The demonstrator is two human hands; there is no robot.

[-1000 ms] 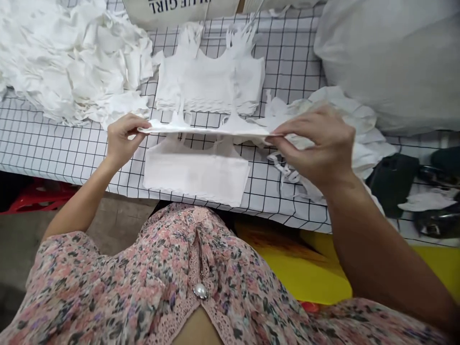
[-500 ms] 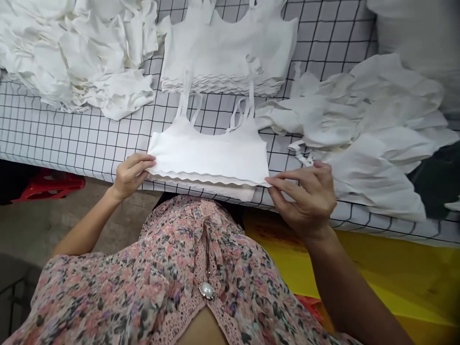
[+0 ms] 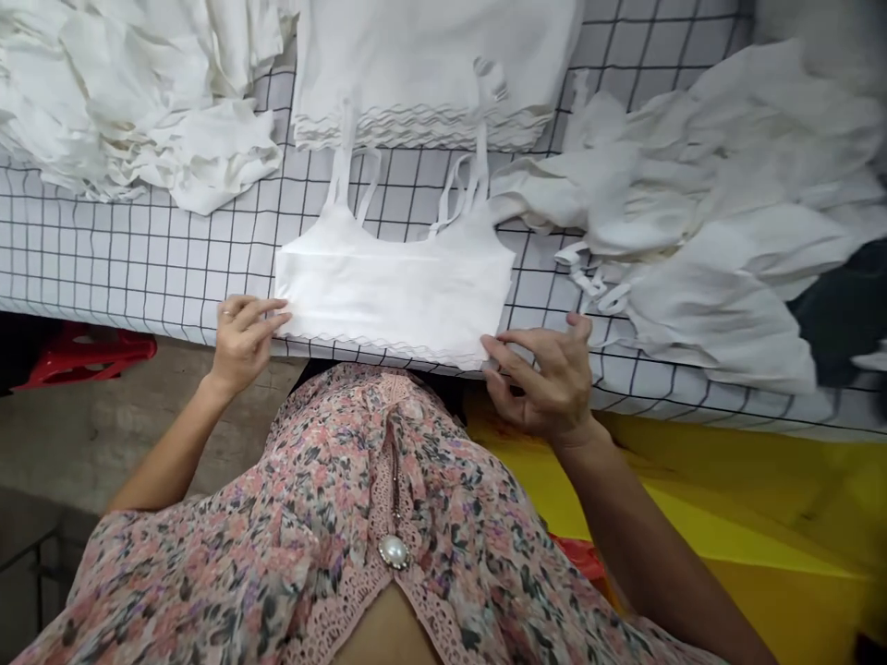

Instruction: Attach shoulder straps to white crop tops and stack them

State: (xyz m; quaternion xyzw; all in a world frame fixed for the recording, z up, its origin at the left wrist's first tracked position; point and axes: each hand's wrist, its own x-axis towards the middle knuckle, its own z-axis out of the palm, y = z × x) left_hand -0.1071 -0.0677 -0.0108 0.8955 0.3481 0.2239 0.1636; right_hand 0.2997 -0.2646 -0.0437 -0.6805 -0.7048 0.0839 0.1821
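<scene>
A white strappy top (image 3: 394, 286) with a wavy hem lies flat near the front edge of the checked table, its straps pointing away from me. My left hand (image 3: 244, 337) pinches its lower left corner between thumb and fingers. At the lower right corner, my right hand (image 3: 544, 374) touches the fabric with its index fingertip; the thumb is apart below the hem and the other fingers are spread. Just beyond the straps sits a neat stack of white tops (image 3: 430, 74) with wavy hems.
Loose white garments are heaped at the left (image 3: 159, 102) and at the right (image 3: 721, 212). A dark cloth (image 3: 842, 314) lies by the right heap. Below the table are a red stool (image 3: 90, 358) and a yellow surface (image 3: 727, 517).
The top's hem has come down level with the layers beneath it, which no longer show separately. My right hand has moved left and its thumb has parted from the fabric. The view has shifted slightly.
</scene>
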